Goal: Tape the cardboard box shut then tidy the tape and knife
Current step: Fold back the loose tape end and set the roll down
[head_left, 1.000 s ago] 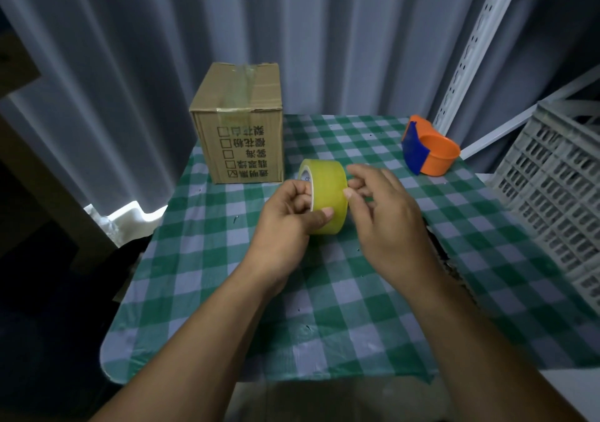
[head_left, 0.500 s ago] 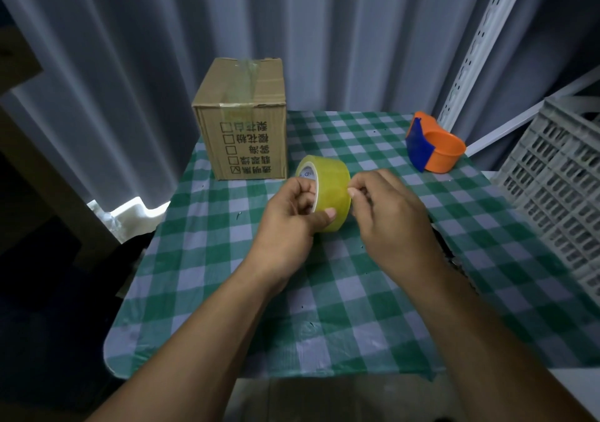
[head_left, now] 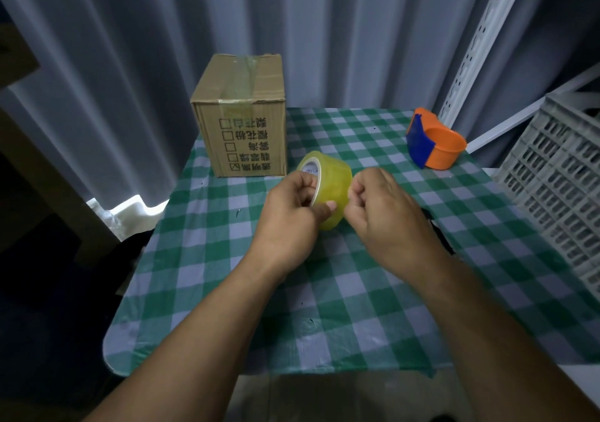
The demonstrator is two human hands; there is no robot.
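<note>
A yellow tape roll (head_left: 332, 178) is held above the middle of the table. My left hand (head_left: 293, 217) grips it through the core, thumb on its outer face. My right hand (head_left: 386, 217) has curled fingers and pinches at the roll's right side. The cardboard box (head_left: 242, 119) stands at the table's far left corner, its flaps closed, with a strip of clear tape along the top seam and printed text on the front. An orange and blue tape cutter (head_left: 433, 144) sits at the far right. No knife is visible.
A green and white checked cloth (head_left: 324, 308) covers the small table. A grey plastic crate (head_left: 558, 175) stands off the right edge. A white slotted rail (head_left: 477, 42) leans at the back right. Grey curtains hang behind.
My right hand's fingers have curled from flat on the roll into a pinch at its right edge. Both hands and the roll have barely shifted.
</note>
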